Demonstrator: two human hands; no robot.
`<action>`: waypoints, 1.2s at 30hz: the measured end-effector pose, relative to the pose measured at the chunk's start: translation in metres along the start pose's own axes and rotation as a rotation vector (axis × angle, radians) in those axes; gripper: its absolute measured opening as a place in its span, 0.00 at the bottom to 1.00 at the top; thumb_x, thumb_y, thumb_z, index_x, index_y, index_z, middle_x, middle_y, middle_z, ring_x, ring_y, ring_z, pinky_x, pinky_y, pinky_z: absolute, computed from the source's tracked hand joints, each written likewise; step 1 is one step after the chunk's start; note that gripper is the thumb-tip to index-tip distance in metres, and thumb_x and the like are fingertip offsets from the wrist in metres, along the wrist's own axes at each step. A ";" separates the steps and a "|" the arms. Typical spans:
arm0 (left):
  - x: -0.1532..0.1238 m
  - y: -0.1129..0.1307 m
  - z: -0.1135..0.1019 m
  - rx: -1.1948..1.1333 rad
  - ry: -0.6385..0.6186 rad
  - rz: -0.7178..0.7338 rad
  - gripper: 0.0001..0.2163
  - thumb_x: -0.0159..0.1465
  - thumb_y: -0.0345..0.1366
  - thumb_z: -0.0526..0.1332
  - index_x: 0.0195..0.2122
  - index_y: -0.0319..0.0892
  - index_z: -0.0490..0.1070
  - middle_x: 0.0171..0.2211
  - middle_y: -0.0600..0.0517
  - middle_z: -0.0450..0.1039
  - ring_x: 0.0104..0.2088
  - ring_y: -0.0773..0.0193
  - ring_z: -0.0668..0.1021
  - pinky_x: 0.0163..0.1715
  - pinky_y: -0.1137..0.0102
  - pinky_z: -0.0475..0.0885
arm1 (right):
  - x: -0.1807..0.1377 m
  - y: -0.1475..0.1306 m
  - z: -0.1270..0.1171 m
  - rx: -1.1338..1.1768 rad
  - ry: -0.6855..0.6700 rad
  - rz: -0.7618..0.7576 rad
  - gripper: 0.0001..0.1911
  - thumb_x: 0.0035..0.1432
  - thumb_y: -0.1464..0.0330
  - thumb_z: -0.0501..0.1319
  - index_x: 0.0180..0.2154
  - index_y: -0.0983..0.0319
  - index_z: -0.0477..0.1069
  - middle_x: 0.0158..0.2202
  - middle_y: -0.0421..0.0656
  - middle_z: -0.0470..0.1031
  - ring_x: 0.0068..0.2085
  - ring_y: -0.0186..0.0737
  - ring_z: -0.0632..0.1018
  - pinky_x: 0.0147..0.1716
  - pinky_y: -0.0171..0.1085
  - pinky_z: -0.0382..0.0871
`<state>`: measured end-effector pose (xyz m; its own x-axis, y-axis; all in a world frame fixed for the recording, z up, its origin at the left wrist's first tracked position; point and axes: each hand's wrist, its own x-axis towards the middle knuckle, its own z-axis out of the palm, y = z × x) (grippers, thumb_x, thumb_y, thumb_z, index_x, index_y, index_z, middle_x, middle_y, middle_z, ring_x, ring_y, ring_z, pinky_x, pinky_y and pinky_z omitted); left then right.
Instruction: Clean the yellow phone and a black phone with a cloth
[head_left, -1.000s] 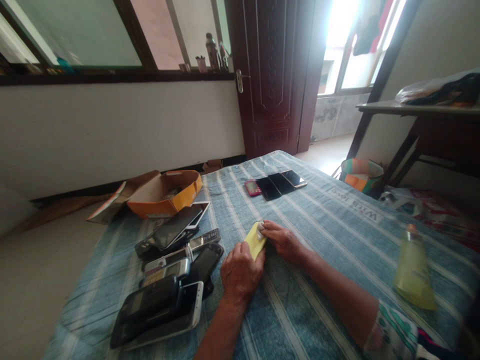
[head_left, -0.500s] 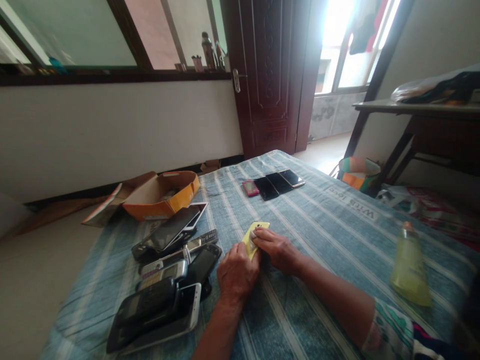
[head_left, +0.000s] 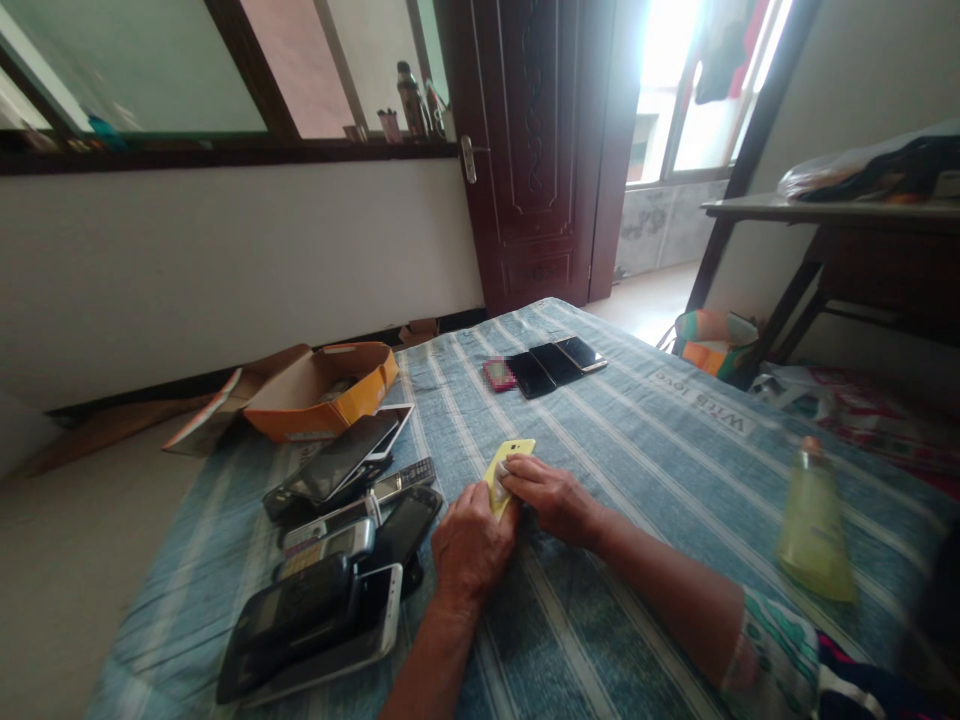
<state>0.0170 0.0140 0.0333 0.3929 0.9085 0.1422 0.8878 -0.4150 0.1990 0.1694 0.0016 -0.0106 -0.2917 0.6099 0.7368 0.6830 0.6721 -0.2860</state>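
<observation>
My left hand [head_left: 472,540] is closed around the lower part of a yellow smartphone [head_left: 519,448], whose camera side faces up. Pinched under the fingers of my right hand [head_left: 556,497] is a small white wad [head_left: 500,482], cloth or tissue, pressed on the phone's back. The phone's lower end is hidden by my hands. To the left lies a pile of old phones, among them a silver keypad phone [head_left: 307,555], a black smartphone [head_left: 352,455] and a large white-edged one [head_left: 390,615].
Farther back on the striped bedspread [head_left: 637,470] lie several dark smartphones [head_left: 532,374] in a row beside a pink-red item [head_left: 498,374]. An open orange box [head_left: 360,400] stands at the far left. A bottle of yellowish liquid [head_left: 816,530] stands at right.
Both hands stay on the yellow phone, with the white wad shifted very slightly along its back. The whole view has moved a little.
</observation>
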 end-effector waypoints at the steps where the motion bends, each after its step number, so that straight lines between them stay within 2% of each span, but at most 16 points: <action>1: 0.000 -0.001 0.000 -0.014 0.002 0.010 0.11 0.66 0.44 0.56 0.39 0.42 0.69 0.38 0.48 0.76 0.40 0.56 0.79 0.38 0.67 0.69 | 0.001 0.001 0.000 0.000 0.018 -0.007 0.17 0.63 0.78 0.49 0.50 0.68 0.70 0.46 0.53 0.73 0.56 0.45 0.70 0.56 0.43 0.68; 6: -0.002 -0.010 0.006 -0.130 0.036 0.067 0.12 0.66 0.44 0.54 0.41 0.43 0.70 0.40 0.48 0.77 0.41 0.56 0.79 0.41 0.66 0.72 | 0.004 0.003 -0.003 0.025 0.015 0.025 0.17 0.62 0.79 0.49 0.48 0.64 0.70 0.44 0.49 0.73 0.55 0.43 0.71 0.55 0.42 0.68; 9: -0.003 -0.022 0.019 -0.229 0.120 0.105 0.17 0.64 0.46 0.56 0.48 0.41 0.70 0.50 0.43 0.74 0.51 0.53 0.76 0.49 0.63 0.72 | 0.005 0.005 -0.005 0.050 0.005 0.049 0.17 0.62 0.78 0.49 0.48 0.63 0.70 0.44 0.49 0.73 0.54 0.43 0.72 0.55 0.41 0.69; 14: -0.009 -0.041 0.039 -0.386 0.204 0.181 0.24 0.63 0.49 0.56 0.53 0.37 0.70 0.54 0.39 0.71 0.55 0.51 0.74 0.55 0.60 0.70 | 0.006 0.007 -0.006 0.067 0.033 0.029 0.18 0.63 0.78 0.48 0.50 0.64 0.69 0.44 0.49 0.73 0.55 0.43 0.71 0.55 0.42 0.68; 18: -0.013 -0.043 0.036 -0.453 0.208 0.205 0.24 0.65 0.49 0.54 0.53 0.36 0.70 0.54 0.39 0.72 0.55 0.51 0.74 0.55 0.60 0.70 | 0.007 -0.005 -0.005 0.096 0.029 0.019 0.18 0.64 0.77 0.49 0.51 0.64 0.69 0.45 0.49 0.73 0.55 0.43 0.71 0.55 0.42 0.68; 24: -0.013 -0.038 0.023 -0.516 0.173 0.223 0.22 0.66 0.48 0.54 0.55 0.40 0.68 0.54 0.43 0.72 0.55 0.55 0.74 0.55 0.62 0.70 | 0.006 -0.026 -0.001 0.161 -0.003 0.017 0.17 0.64 0.76 0.50 0.51 0.65 0.70 0.46 0.50 0.73 0.56 0.42 0.70 0.56 0.40 0.68; 29: -0.012 -0.041 0.029 -0.408 0.176 0.207 0.22 0.64 0.48 0.56 0.52 0.38 0.71 0.53 0.41 0.73 0.54 0.51 0.75 0.55 0.58 0.71 | 0.001 0.005 0.004 0.066 0.059 0.079 0.19 0.62 0.78 0.50 0.51 0.64 0.71 0.48 0.50 0.73 0.58 0.44 0.69 0.59 0.44 0.65; 33: -0.012 -0.041 0.032 -0.344 0.185 0.207 0.23 0.64 0.49 0.56 0.52 0.37 0.72 0.53 0.39 0.73 0.53 0.48 0.76 0.53 0.56 0.73 | 0.001 0.036 0.010 -0.010 0.144 0.216 0.23 0.59 0.80 0.49 0.51 0.63 0.72 0.51 0.51 0.74 0.58 0.45 0.70 0.57 0.45 0.68; 36: -0.012 -0.040 0.032 -0.328 0.183 0.214 0.24 0.65 0.49 0.55 0.52 0.36 0.72 0.52 0.38 0.73 0.53 0.49 0.76 0.52 0.56 0.73 | 0.002 0.039 0.014 -0.033 0.180 0.263 0.23 0.59 0.80 0.50 0.52 0.61 0.72 0.52 0.50 0.74 0.58 0.45 0.70 0.57 0.45 0.68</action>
<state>-0.0156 0.0212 -0.0076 0.4850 0.7890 0.3772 0.6558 -0.6135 0.4399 0.1859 0.0347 -0.0292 0.0188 0.6752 0.7374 0.7415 0.4853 -0.4633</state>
